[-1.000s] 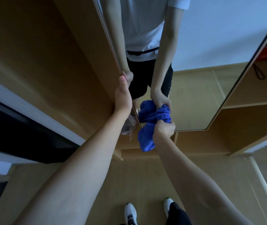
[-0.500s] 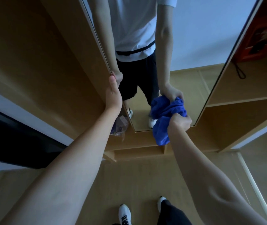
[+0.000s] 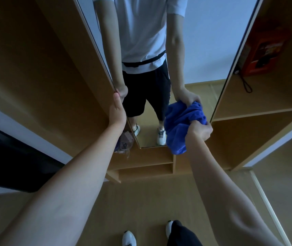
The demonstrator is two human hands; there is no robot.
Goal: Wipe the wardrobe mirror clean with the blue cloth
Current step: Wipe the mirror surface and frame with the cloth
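Right hand [image 3: 199, 130] fist-clenched around a bunched blue cloth [image 3: 180, 125], pressing it to the wardrobe mirror [image 3: 203, 50] near the lower right corner of the glass. Cloth is wadded, with a loose end hanging below the mirror's bottom edge, over the wood beneath.

Left hand [image 3: 117, 112] grips the mirror door's left edge, thumb lying up along the near side; the fingers go round the edge and are hidden from direct view.

Mirror shows the person's reflection: white shirt, dark shorts, white shoes, both arms reaching in.

Right of the mirror, open wooden shelves [image 3: 255, 114]; a red item [image 3: 264, 50] with a dark cord on the upper one, detail too blurred to read. Small clear bag [image 3: 123, 145] sits behind the left wrist, contents unclear. Wooden floor [image 3: 141, 201] below, white shoes [image 3: 129, 238] at the bottom edge
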